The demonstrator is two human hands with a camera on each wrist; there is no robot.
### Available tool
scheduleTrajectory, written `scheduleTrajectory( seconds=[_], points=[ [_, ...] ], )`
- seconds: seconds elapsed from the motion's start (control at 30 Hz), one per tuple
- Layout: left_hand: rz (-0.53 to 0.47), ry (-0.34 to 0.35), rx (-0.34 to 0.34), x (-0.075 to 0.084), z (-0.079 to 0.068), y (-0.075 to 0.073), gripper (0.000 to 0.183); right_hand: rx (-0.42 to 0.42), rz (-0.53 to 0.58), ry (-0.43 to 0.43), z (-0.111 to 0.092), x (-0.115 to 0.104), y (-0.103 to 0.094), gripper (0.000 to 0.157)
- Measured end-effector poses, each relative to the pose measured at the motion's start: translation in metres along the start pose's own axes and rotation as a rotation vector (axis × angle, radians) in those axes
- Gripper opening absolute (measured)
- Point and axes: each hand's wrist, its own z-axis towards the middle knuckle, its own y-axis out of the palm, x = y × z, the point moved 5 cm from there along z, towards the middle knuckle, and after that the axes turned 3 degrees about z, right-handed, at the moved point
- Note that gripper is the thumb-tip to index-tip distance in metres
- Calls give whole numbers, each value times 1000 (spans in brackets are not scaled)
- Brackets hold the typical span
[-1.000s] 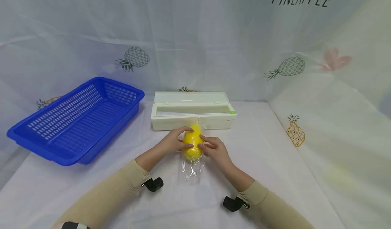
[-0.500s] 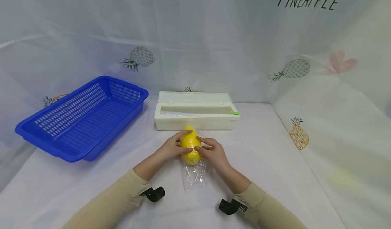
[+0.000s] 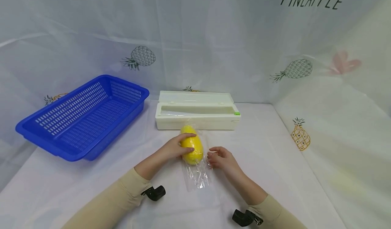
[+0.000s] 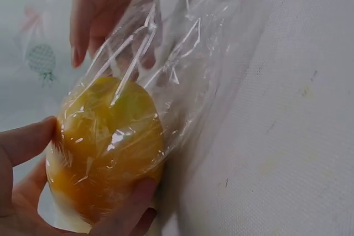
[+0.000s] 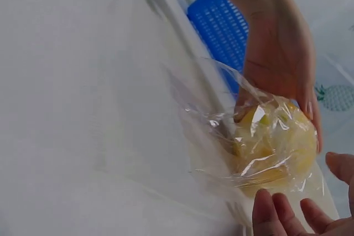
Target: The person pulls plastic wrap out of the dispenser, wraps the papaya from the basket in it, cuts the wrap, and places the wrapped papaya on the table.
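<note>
A yellow oblong fruit (image 3: 193,151) is wrapped in clear plastic film (image 3: 197,178), whose loose end trails toward the near side in the head view. My left hand (image 3: 174,147) grips the fruit from its left side, thumb and fingers around it. In the left wrist view the crinkled film (image 4: 188,53) sticks out past the fruit (image 4: 108,147). My right hand (image 3: 224,161) is just right of the fruit, its fingers loosely bent beside the film. The right wrist view has those fingertips (image 5: 265,208) apart from one another, close to the wrapped fruit (image 5: 276,142).
Behind the fruit stands a white film box (image 3: 195,122) with its lid (image 3: 195,96) raised. A blue perforated basket (image 3: 82,120) is at the left on the white-covered table (image 3: 259,137). A pineapple-print curtain (image 3: 213,35) hangs behind and along the right.
My right hand has let go of the fruit and moved right and nearer. The left hand keeps its grip, and the fruit's right side is now uncovered.
</note>
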Motion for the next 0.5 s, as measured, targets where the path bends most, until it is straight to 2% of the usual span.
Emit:
scheduleTrajectory(
  seconds=[0.07,0.2,0.3,0.5],
  points=[
    [-23,-11,-4,-1,1,0,51,-32,-1,18,-6,3,-1,36],
    [-65,-22,-11,-2,0,0,51,-90,-24,-32,-16,5,-4,33],
    [-80,-20,-11,0,-1,-2,52,-81,-43,-69,-18,7,-7,29],
    [-92,-25,-24,0,0,-3,52,-82,-67,-42,-14,12,-8,19]
  ],
)
